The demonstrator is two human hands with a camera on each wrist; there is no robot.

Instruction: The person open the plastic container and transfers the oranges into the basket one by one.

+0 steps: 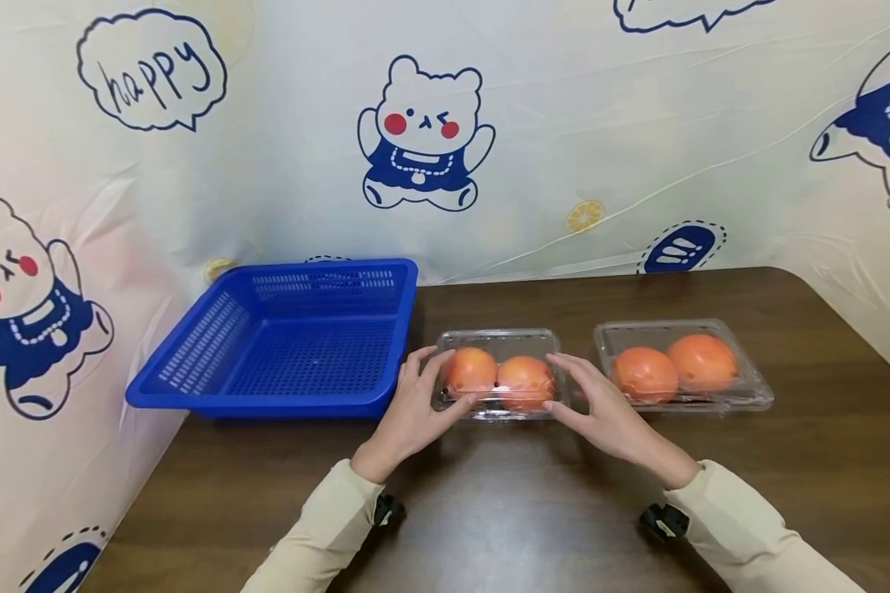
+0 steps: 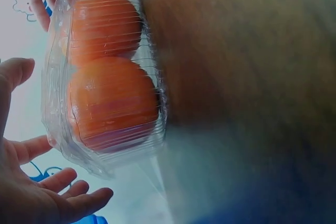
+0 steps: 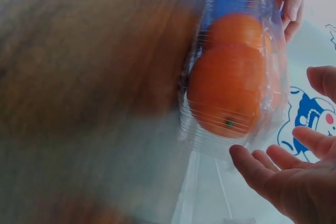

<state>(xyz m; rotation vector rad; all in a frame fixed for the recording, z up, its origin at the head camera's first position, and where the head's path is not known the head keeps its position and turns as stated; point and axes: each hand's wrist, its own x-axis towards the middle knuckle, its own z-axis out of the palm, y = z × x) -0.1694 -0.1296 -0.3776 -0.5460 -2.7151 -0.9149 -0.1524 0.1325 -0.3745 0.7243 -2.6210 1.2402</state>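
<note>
A clear plastic clamshell box (image 1: 500,335) with two round orange fruits, likely oranges (image 1: 525,382), lies on the table between both hands. My left hand (image 1: 415,401) is at the box's left end, thumb near the front edge and fingers spread. My right hand (image 1: 601,408) stands at the right end, thumb and fingers apart. In the left wrist view the left fingers (image 2: 79,203) are slightly bent beside the box end. Likewise, the right fingers (image 3: 252,169) in the right wrist view reach the box end without curling round it.
A blue plastic basket (image 1: 267,403) with slotted sides stands to the left, close to my left hand. At the right lies a second clear box (image 1: 756,395) with two similar fruits. The brown table (image 1: 504,511) meets a printed cloth (image 1: 289,165) at its back edge.
</note>
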